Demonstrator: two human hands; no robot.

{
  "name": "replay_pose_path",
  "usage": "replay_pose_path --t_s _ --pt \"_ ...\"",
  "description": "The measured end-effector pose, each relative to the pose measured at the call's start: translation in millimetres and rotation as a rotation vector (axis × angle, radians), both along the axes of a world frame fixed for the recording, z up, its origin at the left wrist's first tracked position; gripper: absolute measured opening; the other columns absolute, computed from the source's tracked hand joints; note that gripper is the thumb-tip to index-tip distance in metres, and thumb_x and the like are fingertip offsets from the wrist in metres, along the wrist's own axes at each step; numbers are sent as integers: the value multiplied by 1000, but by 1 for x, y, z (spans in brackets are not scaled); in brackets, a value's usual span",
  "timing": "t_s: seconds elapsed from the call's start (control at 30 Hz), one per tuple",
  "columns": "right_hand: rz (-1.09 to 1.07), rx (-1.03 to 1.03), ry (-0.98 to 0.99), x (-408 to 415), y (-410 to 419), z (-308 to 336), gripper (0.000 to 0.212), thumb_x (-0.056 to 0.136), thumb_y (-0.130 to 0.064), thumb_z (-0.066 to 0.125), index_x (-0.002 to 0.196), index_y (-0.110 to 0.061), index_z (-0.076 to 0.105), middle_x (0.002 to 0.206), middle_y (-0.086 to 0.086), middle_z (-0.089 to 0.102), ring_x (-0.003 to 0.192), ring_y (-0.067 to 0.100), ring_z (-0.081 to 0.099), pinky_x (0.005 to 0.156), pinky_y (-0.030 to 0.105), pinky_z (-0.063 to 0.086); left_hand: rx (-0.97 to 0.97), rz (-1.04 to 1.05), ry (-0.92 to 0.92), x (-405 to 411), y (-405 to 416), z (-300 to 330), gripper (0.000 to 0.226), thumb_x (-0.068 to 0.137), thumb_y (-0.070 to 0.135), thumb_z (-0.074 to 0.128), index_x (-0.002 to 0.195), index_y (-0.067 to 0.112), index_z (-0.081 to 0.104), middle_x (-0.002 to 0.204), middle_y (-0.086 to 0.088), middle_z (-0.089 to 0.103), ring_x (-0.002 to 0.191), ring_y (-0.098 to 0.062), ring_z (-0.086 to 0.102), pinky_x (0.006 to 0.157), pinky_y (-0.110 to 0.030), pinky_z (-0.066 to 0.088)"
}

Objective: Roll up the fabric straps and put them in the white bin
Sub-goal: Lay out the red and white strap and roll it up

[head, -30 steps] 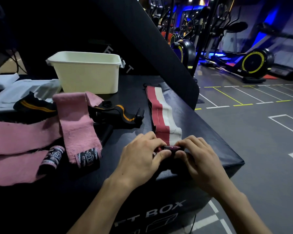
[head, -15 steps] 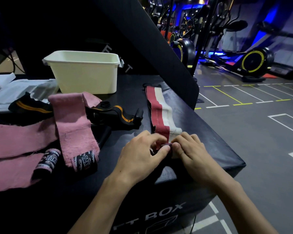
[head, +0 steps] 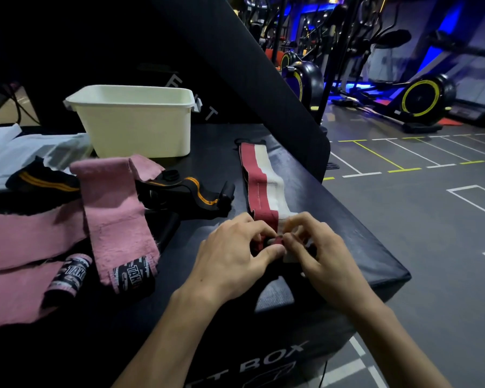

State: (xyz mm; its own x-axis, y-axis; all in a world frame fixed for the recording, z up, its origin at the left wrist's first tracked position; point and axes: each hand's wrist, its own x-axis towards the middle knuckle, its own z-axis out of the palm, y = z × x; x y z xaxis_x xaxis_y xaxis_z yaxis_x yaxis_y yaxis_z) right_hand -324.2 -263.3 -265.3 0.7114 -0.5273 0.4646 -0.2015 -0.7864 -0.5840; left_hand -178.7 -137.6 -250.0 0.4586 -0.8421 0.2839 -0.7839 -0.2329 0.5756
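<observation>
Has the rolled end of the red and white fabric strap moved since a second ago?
Yes. The rolled end has crept up the strap, away from the black box's near edge, toward the white plastic bin.

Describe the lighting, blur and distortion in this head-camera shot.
Head view: dim overall, the black box top nearly swallows detail; blue glow lights the gym background; the white bin is the brightest thing; wide-angle bending curves the floor lines at right; both hands, left and right, on the red and white strap, look slightly soft.
</observation>
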Motion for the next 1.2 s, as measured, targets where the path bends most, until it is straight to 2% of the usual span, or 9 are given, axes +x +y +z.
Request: replay_pose_path --t_s 0.13,0.27,0.5,0.57,0.7,0.83,0.9,1.03,1.2 --pt "-36 -104 -36 4 -1 -4 7 96 -29 63 93 -33 59 95 -17 54 92 12 55 79 35 49 21 14 32 4 -6 0 27 86 64 66 104 45 70 92 15 58 90 -6 57 80 -36 51" --pt "-9 -256 -12 -3 -1 -6 10 95 -28 60 105 -27 63 102 -17 58 94 14 57 78 42 50 32 8 87 11 -10 -3 25 85 65 67 103 47 70 91 16 59 92 -7 58 85 -41 53" --pt "29 -194 96 -10 -1 -8 46 82 -54 71 124 -40 57 114 -23 58 106 4 57 91 39 48 72 61 102 14 -21 -4 37 92 71 51 104 41 71 104 17 67 104 -10 62 90 -40 53" --pt "14 -200 109 -6 -4 -8 46 82 -56 72 123 -38 60 113 -23 59 105 6 56 89 38 49 67 84 109 12 -23 -4 40 92 74 49 103 41 69 104 18 69 103 -8 63 88 -39 53" --pt "-78 -282 129 5 -9 -9 37 79 -33 84 110 -34 64 106 -20 62 97 10 56 84 37 48 46 96 122 12 -22 -4 39 91 75 49 101 43 71 98 17 72 99 -9 66 85 -39 54" --pt "-11 -259 145 5 -12 -5 41 81 -29 83 116 -38 62 112 -24 64 98 4 54 88 33 42 37 36 100 16 -21 -5 46 87 77 45 103 43 72 95 17 72 91 -11 64 83 -41 55" --pt "9 -254 160 2 -15 -4 40 82 -31 81 116 -39 61 110 -27 63 96 -1 51 90 31 40 63 -5 83 16 -19 -6 55 82 79 39 105 40 71 98 16 71 90 -11 63 84 -42 54" --pt "58 -268 174 -6 -15 -4 35 87 -40 72 117 -43 55 103 -46 51 93 -14 44 84 19 33 88 -61 53 16 -12 -7 46 94 71 45 105 35 73 98 13 72 94 -9 64 86 -41 53" --pt "105 -248 181 -11 -12 -3 33 90 -46 62 121 -45 52 103 -49 47 94 -15 43 81 21 33 -9 -83 82 11 -5 -9 49 83 79 45 101 42 70 84 20 67 77 1 59 75 -35 54"
